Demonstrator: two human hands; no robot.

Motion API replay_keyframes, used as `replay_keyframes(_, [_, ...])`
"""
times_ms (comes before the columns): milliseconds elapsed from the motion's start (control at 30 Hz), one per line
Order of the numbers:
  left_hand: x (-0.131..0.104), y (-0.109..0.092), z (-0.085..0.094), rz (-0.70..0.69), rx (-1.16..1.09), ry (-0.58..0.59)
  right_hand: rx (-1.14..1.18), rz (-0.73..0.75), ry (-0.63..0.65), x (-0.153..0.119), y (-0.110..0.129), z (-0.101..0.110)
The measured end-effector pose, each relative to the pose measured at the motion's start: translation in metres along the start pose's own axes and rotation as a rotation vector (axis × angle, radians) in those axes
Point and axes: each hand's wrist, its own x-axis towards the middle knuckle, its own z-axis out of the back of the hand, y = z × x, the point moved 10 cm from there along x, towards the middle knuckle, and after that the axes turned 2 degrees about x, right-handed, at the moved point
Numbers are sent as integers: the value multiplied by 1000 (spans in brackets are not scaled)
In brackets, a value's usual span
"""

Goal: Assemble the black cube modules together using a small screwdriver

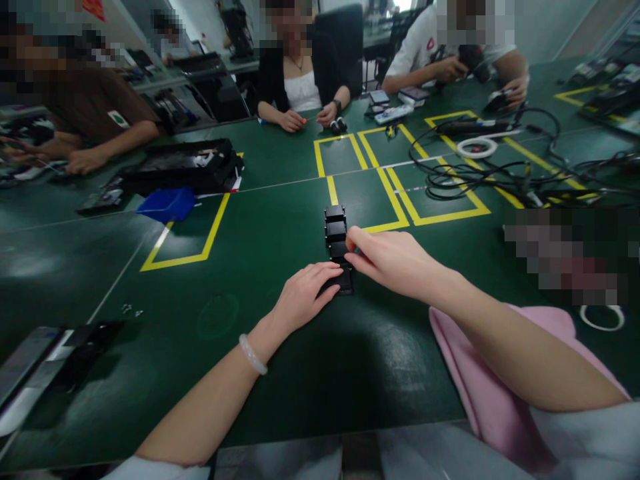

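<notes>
A row of several small black box-like pieces (335,230) runs away from me on the green table. My left hand (307,288), with a pale bangle on its wrist, rests at the near end of the row. Its fingers and thumb close around the nearest black piece (344,283), covering part of it. Just right of the row, my right hand (387,259) has thumb and forefinger bent together in a pinch against the third piece. Whatever lies between those fingertips is hidden or too small to name.
Yellow tape outlines (410,223) mark the table. A blue scoop-like tray (167,203) and black casing (185,167) stand left. Black cables (450,183) sprawl at right, beyond a pink cloth (500,360). Tiny metal bits (133,311) lie left. Several people sit opposite.
</notes>
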Motion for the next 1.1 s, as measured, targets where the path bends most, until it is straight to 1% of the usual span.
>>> replay_keyframes(133, [0,2,-1,9,-1,-7,-62,-4,20,1,0,-4])
replay_keyframes(300, [-1,4,-1,17,2,-15,-24,30,5,-1,3,-1])
replay_keyframes(467, [-1,3,-1,13,5,-21,-74,-16,24,1,-2,-3])
replay_keyframes(667, [-1,2,0,8,4,-23,-18,1,-30,0,-1,1])
replay_keyframes(833, [-1,3,-1,10,4,-28,-82,-11,-23,0,-3,-1])
replay_keyframes(1000, [-1,3,-1,13,-2,-26,-23,11,-40,0,-1,1])
replay_keyframes(1100, [-1,3,0,9,2,-29,-60,-1,-35,1,-3,0])
